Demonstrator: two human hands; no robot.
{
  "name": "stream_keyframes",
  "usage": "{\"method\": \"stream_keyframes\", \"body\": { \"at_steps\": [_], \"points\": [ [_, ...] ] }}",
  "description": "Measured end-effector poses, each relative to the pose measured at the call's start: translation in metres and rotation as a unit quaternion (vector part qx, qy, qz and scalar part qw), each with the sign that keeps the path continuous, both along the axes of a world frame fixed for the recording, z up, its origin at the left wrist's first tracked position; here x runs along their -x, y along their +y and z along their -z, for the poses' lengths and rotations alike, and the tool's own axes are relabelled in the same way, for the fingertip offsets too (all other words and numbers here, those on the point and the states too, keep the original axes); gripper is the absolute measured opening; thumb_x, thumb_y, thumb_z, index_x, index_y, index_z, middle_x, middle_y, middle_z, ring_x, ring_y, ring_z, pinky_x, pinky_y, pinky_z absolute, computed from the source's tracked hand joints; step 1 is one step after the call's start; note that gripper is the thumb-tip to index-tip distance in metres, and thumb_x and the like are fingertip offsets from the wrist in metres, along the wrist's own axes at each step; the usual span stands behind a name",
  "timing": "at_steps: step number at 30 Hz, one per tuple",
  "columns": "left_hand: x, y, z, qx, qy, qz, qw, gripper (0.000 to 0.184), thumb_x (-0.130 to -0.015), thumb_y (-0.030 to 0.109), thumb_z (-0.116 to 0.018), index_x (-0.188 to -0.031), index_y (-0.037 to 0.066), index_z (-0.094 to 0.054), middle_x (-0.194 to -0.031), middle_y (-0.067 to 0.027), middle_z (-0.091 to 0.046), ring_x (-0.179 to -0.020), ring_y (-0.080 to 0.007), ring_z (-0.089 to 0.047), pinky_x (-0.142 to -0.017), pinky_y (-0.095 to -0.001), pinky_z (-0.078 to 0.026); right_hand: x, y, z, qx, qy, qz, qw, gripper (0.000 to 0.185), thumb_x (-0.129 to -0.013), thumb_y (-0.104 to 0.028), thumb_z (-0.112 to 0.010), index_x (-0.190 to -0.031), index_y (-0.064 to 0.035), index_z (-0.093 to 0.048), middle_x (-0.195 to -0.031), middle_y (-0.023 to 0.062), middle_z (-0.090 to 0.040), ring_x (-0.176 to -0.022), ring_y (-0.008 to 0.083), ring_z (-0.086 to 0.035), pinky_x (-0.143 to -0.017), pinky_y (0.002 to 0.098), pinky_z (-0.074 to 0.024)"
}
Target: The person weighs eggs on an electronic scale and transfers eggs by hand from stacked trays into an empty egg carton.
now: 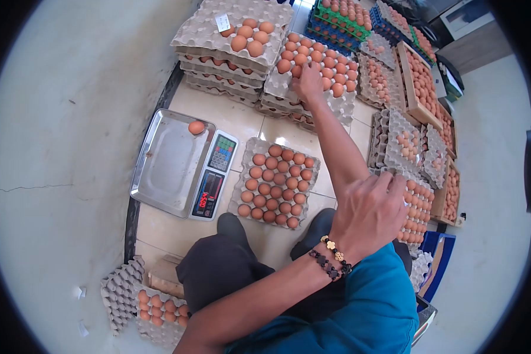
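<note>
My right hand (310,84) reaches up to a stacked egg tray (280,88), its fingers closed around a brown egg (297,71) among the others. Crossing over my right arm, my left hand (367,209) is closed with bent fingers; whatever they hold, if anything, is hidden. It is near a tray of eggs (418,206) at the right. One egg (196,127) lies in the metal pan (168,171) of a digital scale (206,189) with lit red digits. In front of my feet is a grey carton tray (237,197) filled with brown eggs.
More stacked cardboard trays (218,71) stand at the upper left, and green and blue plastic trays (336,26) at the back. Wooden crates (422,88) of eggs line the right. A partly filled tray (162,333) and an empty tray (121,289) sit at the lower left.
</note>
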State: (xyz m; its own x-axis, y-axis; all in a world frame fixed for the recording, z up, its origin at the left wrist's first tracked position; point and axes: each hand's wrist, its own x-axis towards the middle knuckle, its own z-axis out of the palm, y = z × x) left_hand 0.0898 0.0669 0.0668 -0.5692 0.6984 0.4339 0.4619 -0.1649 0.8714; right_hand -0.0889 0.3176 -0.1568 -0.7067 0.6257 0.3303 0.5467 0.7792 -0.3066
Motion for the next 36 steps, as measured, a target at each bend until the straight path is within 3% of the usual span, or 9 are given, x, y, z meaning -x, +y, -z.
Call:
{"method": "stream_keyframes", "body": {
  "at_steps": [4,8,13,17,22,28,31,35,36],
  "points": [
    [0.002,0.0,-0.003,0.016,-0.005,0.005,1.0,0.019,-0.085,0.013,-0.064,-0.101,0.004,-0.062,-0.085,-0.0126,-0.065,-0.071,-0.0321,-0.065,-0.064,-0.0422,-0.052,-0.003,0.011,-0.007,-0.035,-0.009,-0.042,0.998,0.034,-0.076,-0.017,-0.076,-0.101,0.0012,-0.062,-0.109,0.0211,-0.063,-0.101,0.0356,-0.065,-0.083,0.0461,-0.054],
    [0.007,-0.003,-0.008,0.036,-0.014,0.016,0.999,0.018,-0.085,0.013,-0.064,-0.1,0.004,-0.063,-0.084,-0.0125,-0.065,-0.072,-0.0324,-0.066,-0.065,-0.0425,-0.052,-0.011,0.012,-0.009,0.226,0.197,0.048,0.953,0.022,-0.081,-0.023,-0.075,-0.088,-0.004,-0.065,-0.087,0.0139,-0.068,-0.079,0.0206,-0.066,-0.076,0.0337,-0.056],
    [0.009,0.0,-0.011,0.009,-0.007,-0.008,1.0,0.018,-0.085,0.014,-0.065,-0.101,0.005,-0.065,-0.083,-0.0116,-0.065,-0.073,-0.0307,-0.067,-0.064,-0.041,-0.053,-0.016,0.023,0.002,0.658,0.54,-0.013,0.525,0.026,-0.089,-0.026,-0.063,-0.106,-0.0075,-0.059,-0.102,0.0059,-0.061,-0.085,0.0198,-0.063,-0.07,0.0339,-0.0575],
    [0.006,-0.005,-0.011,0.045,0.001,0.016,0.999,0.019,-0.085,0.014,-0.065,-0.102,0.005,-0.066,-0.085,-0.0109,-0.067,-0.075,-0.029,-0.068,-0.064,-0.0399,-0.053,-0.034,0.003,-0.019,0.754,0.501,-0.073,0.42,0.023,-0.09,-0.018,-0.057,-0.109,-0.0053,-0.055,-0.102,0.0082,-0.06,-0.084,0.0236,-0.061,-0.067,0.0337,-0.0575],
    [0.003,-0.005,-0.01,0.05,0.002,0.019,0.999,0.02,-0.086,0.016,-0.065,-0.103,0.005,-0.066,-0.086,-0.0106,-0.069,-0.076,-0.0286,-0.068,-0.065,-0.0395,-0.054,-0.027,-0.057,-0.035,0.793,0.423,-0.061,0.435,0.015,-0.093,-0.013,-0.056,-0.103,-0.0031,-0.056,-0.09,0.0128,-0.061,-0.076,0.0212,-0.062,-0.06,0.0246,-0.055],
    [0.002,-0.005,-0.012,0.036,0.003,0.032,0.999,0.015,-0.087,0.017,-0.062,-0.095,0.005,-0.06,-0.083,-0.0119,-0.063,-0.079,-0.0299,-0.067,-0.068,-0.0438,-0.054,-0.043,-0.143,0.007,0.783,0.227,-0.072,0.574,0.013,-0.097,-0.019,-0.058,-0.096,-0.0062,-0.056,-0.082,0.0082,-0.061,-0.059,0.0152,-0.058,-0.038,0.0219,-0.0386],
    [0.001,-0.004,-0.012,0.031,0.005,0.038,0.999,0.016,-0.087,0.017,-0.063,-0.098,0.005,-0.062,-0.085,-0.012,-0.065,-0.079,-0.0303,-0.067,-0.069,-0.0437,-0.054,-0.054,-0.169,0.038,0.881,0.216,-0.089,0.411,0.018,-0.097,-0.026,-0.061,-0.097,-0.0082,-0.057,-0.081,0.006,-0.061,-0.061,0.0151,-0.06,-0.043,0.0203,-0.0468],
    [0.004,-0.006,-0.013,0.042,0.005,0.032,0.999,0.017,-0.086,0.017,-0.063,-0.097,0.004,-0.062,-0.088,-0.0124,-0.066,-0.082,-0.031,-0.067,-0.071,-0.0426,-0.053,-0.061,-0.205,0.047,0.885,0.384,0.075,0.254,0.022,-0.1,-0.029,-0.058,-0.092,-0.0079,-0.056,-0.083,0.0066,-0.061,-0.072,0.0162,-0.061,-0.056,0.0274,-0.055],
    [0.002,-0.007,-0.01,0.053,0.002,0.032,0.998,0.015,-0.086,0.016,-0.062,-0.095,0.004,-0.061,-0.087,-0.0126,-0.065,-0.084,-0.0312,-0.067,-0.073,-0.0427,-0.053,-0.073,-0.205,0.048,0.855,0.391,0.039,0.338,0.021,-0.1,-0.026,-0.055,-0.093,-0.007,-0.057,-0.083,0.0073,-0.06,-0.072,0.0174,-0.06,-0.055,0.0271,-0.0542]
  ]
}}
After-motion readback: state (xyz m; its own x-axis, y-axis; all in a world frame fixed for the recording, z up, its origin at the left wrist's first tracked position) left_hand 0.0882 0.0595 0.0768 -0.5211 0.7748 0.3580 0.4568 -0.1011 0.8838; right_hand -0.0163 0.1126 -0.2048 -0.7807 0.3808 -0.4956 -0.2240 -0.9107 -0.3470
